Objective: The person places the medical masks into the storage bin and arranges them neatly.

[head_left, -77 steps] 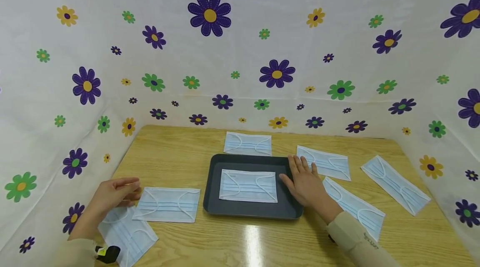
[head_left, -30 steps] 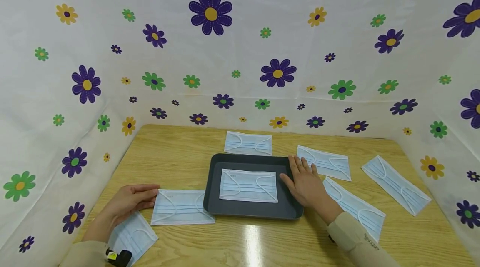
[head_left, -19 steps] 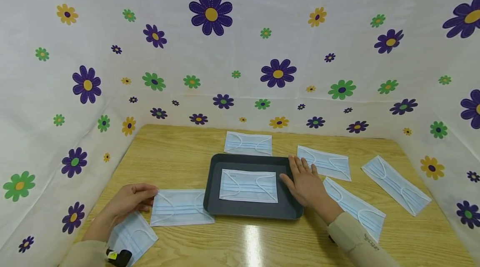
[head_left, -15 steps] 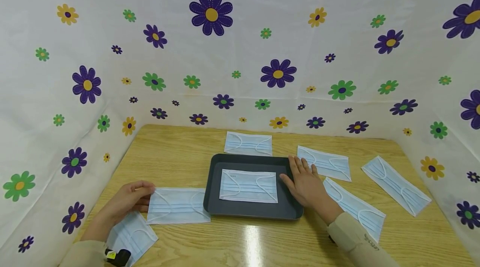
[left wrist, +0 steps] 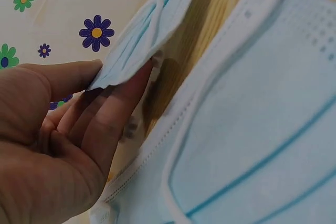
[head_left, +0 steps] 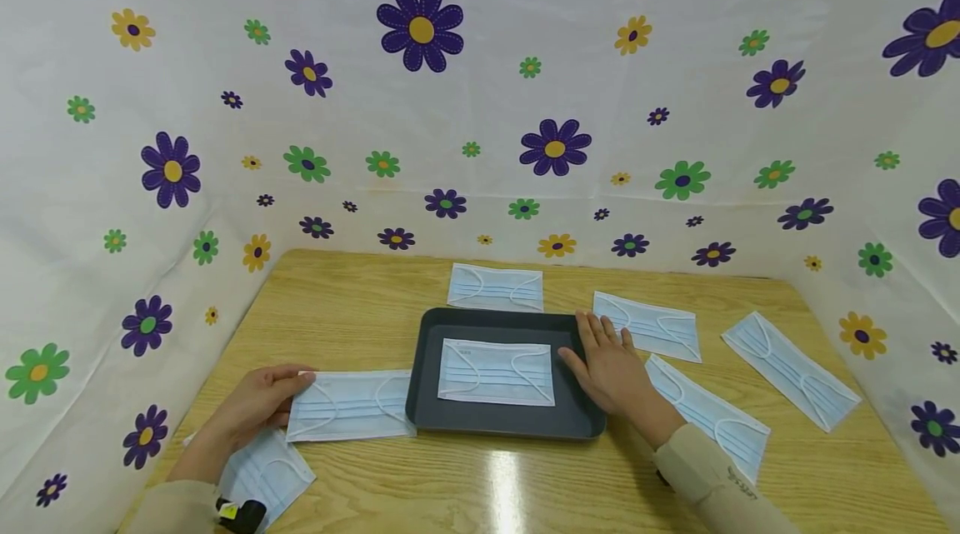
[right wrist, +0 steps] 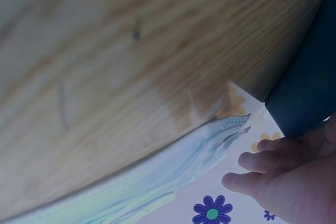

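Note:
My left hand (head_left: 258, 402) pinches the left end of a pale blue face mask (head_left: 351, 406), whose right end reaches the dark grey tray (head_left: 510, 424). In the left wrist view, thumb and fingers grip the edge of this mask (left wrist: 137, 48), which stands at a slant over the wood. Under the left wrist lies another face mask (head_left: 264, 474), partly hidden by the arm. A further face mask (head_left: 495, 372) lies flat inside the tray, ear loops up. My right hand (head_left: 615, 366) rests on the tray's right rim with its fingers straight.
Behind the tray lies one face mask (head_left: 496, 287). To the right are three more: one beyond my fingertips (head_left: 656, 327), one beside my forearm (head_left: 708, 417) and one near the table's right edge (head_left: 791, 369). A white flowered cloth (head_left: 465, 101) surrounds the wooden table (head_left: 360, 292).
My left hand has moved right and taken hold of the face mask. The mask slid right to the tray, then a little back left and up. My right hand has stayed on the tray.

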The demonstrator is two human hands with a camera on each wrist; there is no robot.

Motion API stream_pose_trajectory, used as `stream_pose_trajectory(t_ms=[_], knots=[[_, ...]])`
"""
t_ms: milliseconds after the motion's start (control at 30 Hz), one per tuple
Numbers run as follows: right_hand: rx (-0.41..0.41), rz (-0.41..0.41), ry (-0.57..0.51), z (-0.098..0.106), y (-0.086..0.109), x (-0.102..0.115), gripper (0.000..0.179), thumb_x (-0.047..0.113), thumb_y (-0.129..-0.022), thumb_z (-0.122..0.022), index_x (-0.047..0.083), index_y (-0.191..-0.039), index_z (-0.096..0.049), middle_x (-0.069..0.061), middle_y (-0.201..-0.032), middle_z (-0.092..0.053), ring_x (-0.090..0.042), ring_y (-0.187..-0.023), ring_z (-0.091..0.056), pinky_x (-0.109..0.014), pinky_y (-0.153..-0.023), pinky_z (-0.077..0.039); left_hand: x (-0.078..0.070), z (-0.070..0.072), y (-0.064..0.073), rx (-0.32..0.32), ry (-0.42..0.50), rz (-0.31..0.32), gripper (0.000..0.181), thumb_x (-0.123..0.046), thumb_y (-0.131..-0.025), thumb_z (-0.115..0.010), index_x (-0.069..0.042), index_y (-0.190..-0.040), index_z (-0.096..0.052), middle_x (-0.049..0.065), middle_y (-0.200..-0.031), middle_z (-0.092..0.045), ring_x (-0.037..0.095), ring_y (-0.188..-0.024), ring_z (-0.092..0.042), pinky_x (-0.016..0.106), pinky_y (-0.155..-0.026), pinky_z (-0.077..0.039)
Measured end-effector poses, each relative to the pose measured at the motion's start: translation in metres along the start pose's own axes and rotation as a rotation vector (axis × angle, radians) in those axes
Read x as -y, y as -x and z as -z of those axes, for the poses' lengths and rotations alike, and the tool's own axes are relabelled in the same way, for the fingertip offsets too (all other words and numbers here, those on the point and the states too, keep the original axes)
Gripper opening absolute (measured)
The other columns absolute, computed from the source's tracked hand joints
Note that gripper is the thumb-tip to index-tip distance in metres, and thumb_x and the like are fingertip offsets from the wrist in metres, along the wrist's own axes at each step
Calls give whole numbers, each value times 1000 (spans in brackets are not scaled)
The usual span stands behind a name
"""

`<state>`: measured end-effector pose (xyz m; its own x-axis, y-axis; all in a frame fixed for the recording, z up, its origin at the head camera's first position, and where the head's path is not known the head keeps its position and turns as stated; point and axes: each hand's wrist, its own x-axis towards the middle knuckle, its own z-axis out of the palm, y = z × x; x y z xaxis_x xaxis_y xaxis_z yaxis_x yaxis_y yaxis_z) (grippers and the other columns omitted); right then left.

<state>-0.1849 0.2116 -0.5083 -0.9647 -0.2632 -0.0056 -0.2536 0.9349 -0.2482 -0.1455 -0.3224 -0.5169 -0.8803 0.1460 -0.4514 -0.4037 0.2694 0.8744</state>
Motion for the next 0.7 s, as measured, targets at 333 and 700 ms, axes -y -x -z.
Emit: stream_pose_trajectory(t_ms=[333, 700], knots=[[6, 3, 4, 1, 0, -1, 80, 53, -113, -38, -4, -166, -21, -29, -168, -30, -53, -154, -30, -75, -121, -24, 2, -1, -3, -55, -6, -68, 51, -25, -110, -57, 13, -144, -50, -4, -96, -73, 8, -83, -71, 28, -71, -62], [5, 8, -4, 1, 1, 0, 80, 53, -113, -37, -4, -166, -21, -30, -168, -30, -53, -154, -32, -75, -121, -26, 0, 4, -1, -173, -40, -59, 59, -26, -112, -54, 14, -153, -42, -8, -101, -72, 3, -85, -66, 23, -72, -58]])
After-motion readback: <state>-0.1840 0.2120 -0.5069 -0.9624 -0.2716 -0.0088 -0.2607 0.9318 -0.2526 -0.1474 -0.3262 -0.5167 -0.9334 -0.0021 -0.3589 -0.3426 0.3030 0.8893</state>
